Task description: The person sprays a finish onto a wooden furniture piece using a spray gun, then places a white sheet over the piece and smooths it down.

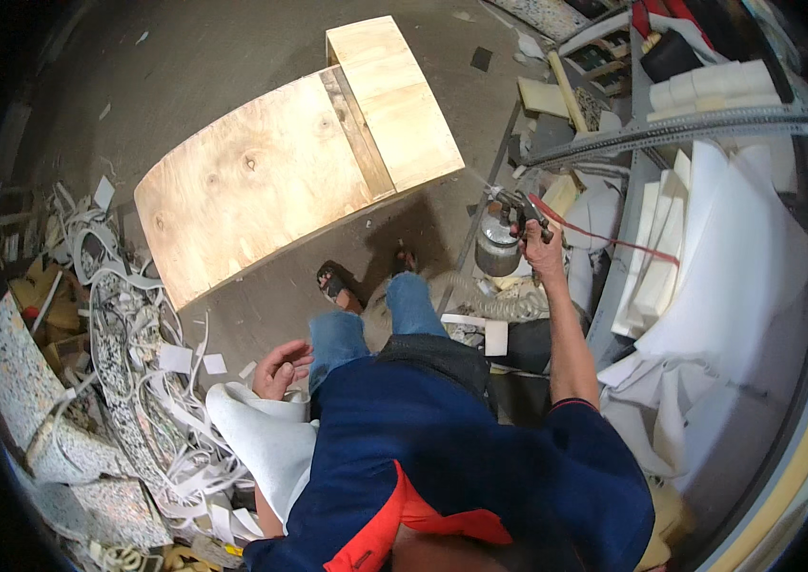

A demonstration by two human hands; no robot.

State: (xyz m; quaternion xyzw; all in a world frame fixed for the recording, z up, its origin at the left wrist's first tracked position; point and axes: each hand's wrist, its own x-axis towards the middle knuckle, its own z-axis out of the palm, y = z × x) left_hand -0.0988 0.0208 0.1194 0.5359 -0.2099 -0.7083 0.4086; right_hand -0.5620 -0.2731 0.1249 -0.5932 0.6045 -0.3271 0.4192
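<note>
Apparently, the right hand (544,250) grips the spray gun (498,243) so its nozzle (494,194) faces the wooden box (256,181); the left hand (280,370) is loose, empty.

My spray gun (501,234): metal, a bit glossy. Box (242,181): bare wood, matt, looks smooth w/ knots & visible grain. My jeans (335,338): matt denim; shirt (461,419): cloth, also matt. Floor (223,71): v. dull, matt finish.

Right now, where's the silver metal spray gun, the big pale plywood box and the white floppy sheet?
Silver metal spray gun (497,246), head view: on its round cup.
Big pale plywood box (289,153), head view: on its broad top panel.
White floppy sheet (265,439), head view: on its draped middle.
</note>
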